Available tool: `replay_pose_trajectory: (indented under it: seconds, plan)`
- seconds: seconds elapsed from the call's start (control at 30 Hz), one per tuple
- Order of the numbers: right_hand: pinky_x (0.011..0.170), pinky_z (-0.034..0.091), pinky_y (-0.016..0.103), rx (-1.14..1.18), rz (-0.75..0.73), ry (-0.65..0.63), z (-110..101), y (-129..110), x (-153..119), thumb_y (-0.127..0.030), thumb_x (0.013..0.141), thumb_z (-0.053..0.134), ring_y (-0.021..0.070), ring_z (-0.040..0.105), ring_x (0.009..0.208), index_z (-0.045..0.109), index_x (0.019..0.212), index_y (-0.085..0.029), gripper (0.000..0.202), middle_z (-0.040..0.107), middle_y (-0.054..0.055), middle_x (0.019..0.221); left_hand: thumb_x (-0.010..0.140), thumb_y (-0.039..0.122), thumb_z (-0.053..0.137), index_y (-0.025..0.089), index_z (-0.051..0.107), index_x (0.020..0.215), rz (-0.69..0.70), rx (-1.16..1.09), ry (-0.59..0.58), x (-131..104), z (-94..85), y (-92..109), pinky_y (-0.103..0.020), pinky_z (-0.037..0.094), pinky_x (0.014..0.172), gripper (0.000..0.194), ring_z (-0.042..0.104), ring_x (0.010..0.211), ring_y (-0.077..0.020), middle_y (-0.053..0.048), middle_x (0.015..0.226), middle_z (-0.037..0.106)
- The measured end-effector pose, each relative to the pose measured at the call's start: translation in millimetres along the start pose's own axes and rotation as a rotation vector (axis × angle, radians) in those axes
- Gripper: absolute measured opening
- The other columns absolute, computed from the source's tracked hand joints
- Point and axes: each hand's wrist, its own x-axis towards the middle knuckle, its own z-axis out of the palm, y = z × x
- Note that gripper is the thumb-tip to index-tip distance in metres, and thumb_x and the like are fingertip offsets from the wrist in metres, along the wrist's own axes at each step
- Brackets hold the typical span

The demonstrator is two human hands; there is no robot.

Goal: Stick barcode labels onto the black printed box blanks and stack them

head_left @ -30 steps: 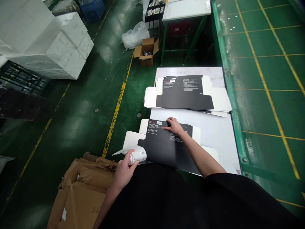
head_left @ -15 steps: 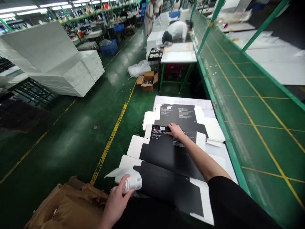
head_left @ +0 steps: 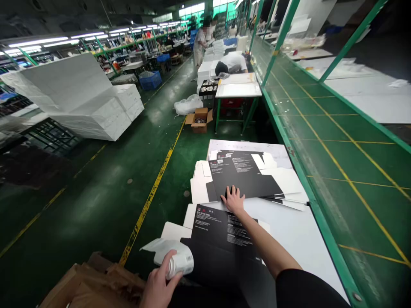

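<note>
My left hand grips a roll of white labels, with barcode-like print on its side and a loose strip trailing left. Fingers spread, my right hand rests on the lower edge of a flat black-and-white carton and holds nothing. That carton lies on other flat cartons, and a small white label shows near its upper left corner. Closer to me lies another flat black carton with white printed text, partly covered by my right forearm.
The white tabletop borders a green metal rail. Crumpled brown paper lies at lower left. Ahead are an open cardboard box, a white-topped table and a bending person. Large white blocks stand left.
The labelled carton under my right hand has slid away from me onto the far cartons. My right hand has opened off it. The nearer carton's printed part now shows. The view has tilted up.
</note>
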Motion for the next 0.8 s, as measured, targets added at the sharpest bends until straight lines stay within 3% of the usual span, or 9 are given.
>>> replay_pose_trajectory:
  seconds: [0.1, 0.33, 0.43, 0.53, 0.6, 0.67, 0.73, 0.8]
  plan:
    - [0.111, 0.025, 0.068, 0.020, 0.038, -0.029, -1.2, -1.1, 0.9, -0.057, 0.102, 0.026, 0.0411, 0.015, 0.150, 0.027, 0.160, -0.017, 0.071, 0.019, 0.019, 0.167, 0.088, 0.038, 0.051, 0.023, 0.058, 0.140, -0.002, -0.018, -0.010, -2.7, -4.4, 12.9, -0.027, 0.052, 0.072, 0.054, 0.072, 0.087, -0.0254, -0.007, 0.092, 0.076]
    - [0.110, 0.027, 0.068, 0.169, 0.274, -0.144, -40.3, -17.7, 38.9, -0.059, 0.101, 0.026, 0.0432, 0.016, 0.149, 0.023, 0.161, -0.013, 0.075, 0.015, 0.023, 0.167, 0.088, 0.040, 0.055, 0.022, 0.057, 0.136, 0.031, -0.131, 0.001, -9.3, -7.4, 17.9, -0.029, 0.053, 0.074, 0.051, 0.073, 0.081, -0.0238, -0.007, 0.094, 0.077]
    - [0.113, 0.025, 0.066, 0.283, 0.196, -0.007, -57.8, -31.4, 28.5, -0.054, 0.102, 0.030, 0.0415, 0.020, 0.149, 0.031, 0.158, -0.010, 0.071, 0.020, 0.026, 0.164, 0.086, 0.044, 0.061, 0.020, 0.053, 0.138, 0.003, -0.384, 0.033, -11.7, -5.8, 14.4, -0.029, 0.057, 0.070, 0.058, 0.075, 0.079, -0.0229, -0.007, 0.098, 0.077]
    - [0.112, 0.036, 0.056, 0.560, -0.153, 0.166, -83.4, -54.0, -22.6, -0.051, 0.102, 0.036, 0.0363, 0.037, 0.141, 0.047, 0.148, -0.013, 0.061, 0.041, 0.024, 0.154, 0.083, 0.049, 0.067, 0.018, 0.047, 0.141, -0.046, -0.642, 0.036, -12.0, -8.0, 18.1, -0.030, 0.060, 0.070, 0.069, 0.077, 0.085, -0.0248, -0.010, 0.107, 0.077]
    - [0.107, 0.046, 0.048, 0.825, -0.467, 0.102, -106.9, -67.3, -75.1, -0.052, 0.102, 0.042, 0.0305, 0.053, 0.128, 0.056, 0.139, -0.018, 0.052, 0.059, 0.018, 0.137, 0.083, 0.049, 0.070, 0.016, 0.045, 0.141, -0.040, -0.722, 0.018, -10.9, -12.0, 24.3, -0.029, 0.061, 0.069, 0.071, 0.077, 0.086, -0.0249, -0.012, 0.109, 0.076]
    - [0.106, 0.049, 0.044, 1.000, -0.767, -0.059, -133.0, -74.1, -129.4, -0.050, 0.098, 0.056, 0.0263, 0.060, 0.121, 0.062, 0.131, -0.023, 0.044, 0.064, 0.012, 0.131, 0.084, 0.046, 0.071, 0.016, 0.044, 0.141, -0.012, -0.764, -0.005, -9.5, -16.5, 31.8, -0.028, 0.061, 0.068, 0.070, 0.078, 0.087, -0.0244, -0.013, 0.112, 0.075]
    - [0.107, 0.050, 0.045, 1.079, -0.900, -0.138, -156.3, -73.8, -173.5, -0.047, 0.095, 0.064, 0.0256, 0.060, 0.121, 0.064, 0.129, -0.024, 0.040, 0.065, 0.011, 0.130, 0.085, 0.044, 0.072, 0.016, 0.044, 0.140, 0.021, -0.787, -0.033, -8.8, -20.3, 39.2, -0.027, 0.061, 0.067, 0.068, 0.078, 0.087, -0.0239, -0.013, 0.115, 0.074]
    - [0.104, 0.052, 0.044, 1.116, -0.899, -0.165, -172.4, -68.7, -201.7, -0.042, 0.096, 0.064, 0.0252, 0.062, 0.119, 0.065, 0.128, -0.025, 0.037, 0.066, 0.011, 0.129, 0.085, 0.042, 0.072, 0.016, 0.045, 0.139, 0.064, -0.793, -0.056, -9.4, -22.3, 45.1, -0.026, 0.061, 0.066, 0.066, 0.078, 0.086, -0.0231, -0.012, 0.113, 0.074]
